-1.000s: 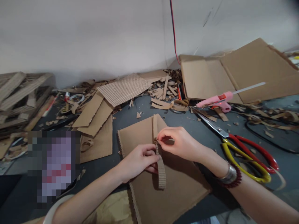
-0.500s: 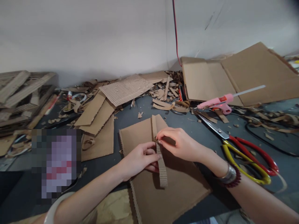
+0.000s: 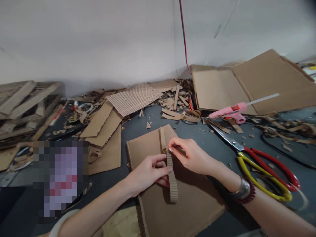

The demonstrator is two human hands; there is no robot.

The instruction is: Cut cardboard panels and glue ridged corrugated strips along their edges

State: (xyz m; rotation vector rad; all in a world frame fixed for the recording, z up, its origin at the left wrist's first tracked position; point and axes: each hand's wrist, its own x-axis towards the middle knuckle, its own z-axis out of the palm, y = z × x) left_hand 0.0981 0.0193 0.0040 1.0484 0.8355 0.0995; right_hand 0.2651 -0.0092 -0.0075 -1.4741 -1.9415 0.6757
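A narrow corrugated cardboard strip lies over a flat brown cardboard sheet on the dark table. My left hand pinches the strip at its middle from the left, fingers closed on it. My right hand pinches the same strip a little higher, thumb and forefinger pressed together at a bend in it. The strip's upper part runs toward the sheet's far edge. A metal bangle and a dark red bead bracelet sit on my right wrist.
Red-and-yellow scissors lie right of the sheet. A pink glue gun rests behind them, before a flattened box. Cardboard pieces and scraps pile at left and along the wall. A red cord hangs down. A blurred patch sits near left.
Both hands have kept their pinch on the strip and shifted only slightly; the view has tilted a little, so everything sits somewhat lower in the picture.
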